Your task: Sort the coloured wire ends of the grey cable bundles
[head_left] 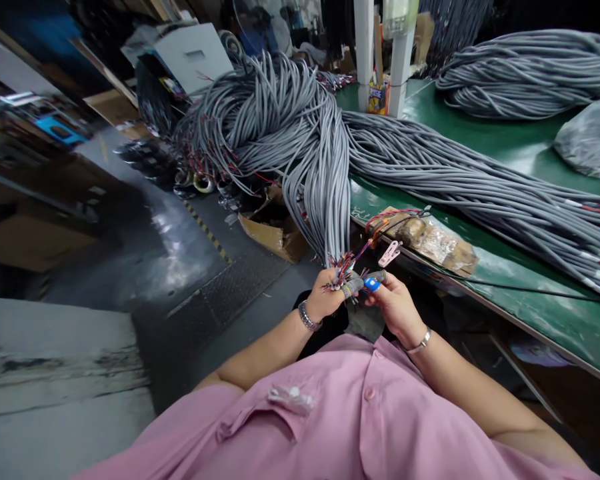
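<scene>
My left hand (329, 293) is closed around the lower ends of a thick bundle of grey cables (330, 200). Thin coloured wires (344, 265), red and dark among them, fan out of the cut ends above its fingers. Grey covering wraps its thumb. Close beside it, my right hand (397, 307) pinches at thin wires between the two hands. A small blue piece (372, 284) with a white mark is at its thumb tip; whether worn or held, I cannot tell. Grey covering is on its index finger too. The exact pinch point is partly hidden.
On the green table (545, 313), a long run of grey cables (460, 173) stretches right. A pink clip (390, 254) and a plastic-wrapped wooden block (435, 243) are at its edge. A coiled cable bundle (525, 73) lies behind. An open cardboard box (267, 233) stands below.
</scene>
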### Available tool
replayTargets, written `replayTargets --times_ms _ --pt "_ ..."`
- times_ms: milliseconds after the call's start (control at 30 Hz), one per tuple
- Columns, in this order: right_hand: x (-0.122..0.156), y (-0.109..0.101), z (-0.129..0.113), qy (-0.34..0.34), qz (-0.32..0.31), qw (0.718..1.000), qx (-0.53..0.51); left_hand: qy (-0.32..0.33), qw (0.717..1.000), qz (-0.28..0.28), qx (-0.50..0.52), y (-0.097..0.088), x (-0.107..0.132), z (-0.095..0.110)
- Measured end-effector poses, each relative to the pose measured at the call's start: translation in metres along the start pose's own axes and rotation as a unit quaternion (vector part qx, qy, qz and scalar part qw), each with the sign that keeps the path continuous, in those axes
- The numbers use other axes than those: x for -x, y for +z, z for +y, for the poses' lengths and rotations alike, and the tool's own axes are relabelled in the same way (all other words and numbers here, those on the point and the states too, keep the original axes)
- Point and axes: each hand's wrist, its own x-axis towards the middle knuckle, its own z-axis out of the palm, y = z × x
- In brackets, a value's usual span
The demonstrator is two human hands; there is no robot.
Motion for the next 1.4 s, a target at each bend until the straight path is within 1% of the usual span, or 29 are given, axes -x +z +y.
replayTargets --times_ms 100,200,300,367,533,667,767,867,1033,1133,1267,1400 --pt "0.002 -0.002 0.002 0.002 0.009 1.0 -0.002 -0.006 1.0 0.024 0.012 0.003 -0.001 -0.002" --pt "0.002 -0.006 0.003 -0.011 0.013 1.0 0.026 -0.004 1.0 0.025 0.016 0.004 -0.002 -0.005" --pt "0.001 -0.008 0.002 -0.029 0.011 0.998 0.055 -0.006 1.0 0.014 0.016 0.004 -0.003 -0.006" --pt "0.0 -0.008 -0.001 -0.033 -0.001 0.998 0.057 -0.005 1.0 0.001 -0.002 0.003 -0.004 -0.005" --pt "-0.006 -0.002 -0.006 -0.038 -0.038 0.997 0.063 0.023 0.999 -0.032 -0.036 0.0 -0.005 -0.002" --pt "-0.009 -0.003 0.0 -0.032 -0.029 0.998 0.045 0.018 0.999 -0.034 -0.037 0.0 -0.004 -0.002" --pt "-0.009 -0.005 0.005 -0.025 -0.013 0.999 0.023 0.004 1.0 -0.021 -0.014 0.001 -0.003 -0.005" --pt "-0.007 -0.005 0.005 -0.01 -0.006 1.0 -0.001 -0.008 1.0 -0.008 -0.007 0.001 -0.002 -0.006" --pt "-0.003 -0.004 0.003 0.005 0.0 1.0 -0.025 -0.01 1.0 -0.011 -0.015 0.0 -0.002 -0.005" --pt "-0.003 -0.006 0.002 0.01 0.001 1.0 -0.022 -0.005 1.0 -0.024 -0.018 -0.002 -0.003 -0.006" --pt "-0.006 -0.011 -0.003 0.024 -0.026 0.999 -0.002 0.02 0.998 -0.059 -0.029 -0.004 -0.004 -0.003" --pt "-0.011 -0.011 -0.009 0.012 -0.032 0.999 0.022 0.026 0.995 -0.08 -0.058 -0.005 -0.006 0.003"
